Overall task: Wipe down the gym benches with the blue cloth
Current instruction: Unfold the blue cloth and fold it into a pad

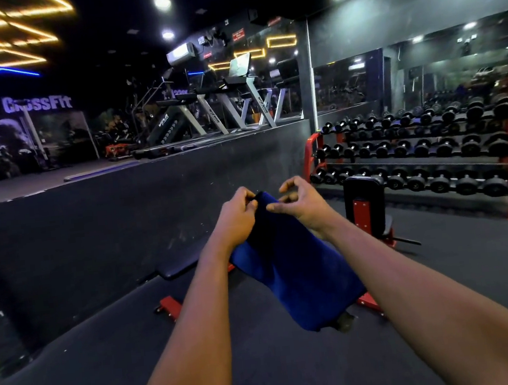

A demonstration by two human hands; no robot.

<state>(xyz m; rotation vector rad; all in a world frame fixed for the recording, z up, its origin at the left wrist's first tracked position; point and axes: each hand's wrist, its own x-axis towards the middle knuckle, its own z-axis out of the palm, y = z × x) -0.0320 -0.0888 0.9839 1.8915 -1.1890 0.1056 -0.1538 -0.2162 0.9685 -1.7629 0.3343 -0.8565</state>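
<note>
Above the bench (177, 267), left hand (236, 217) and right hand (303, 207) each pinch the blue cloth (299, 277).

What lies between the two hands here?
In the head view, the top edge of the blue cloth spans between the left hand and right hand; both pinch it, the rest hangs down.
</note>
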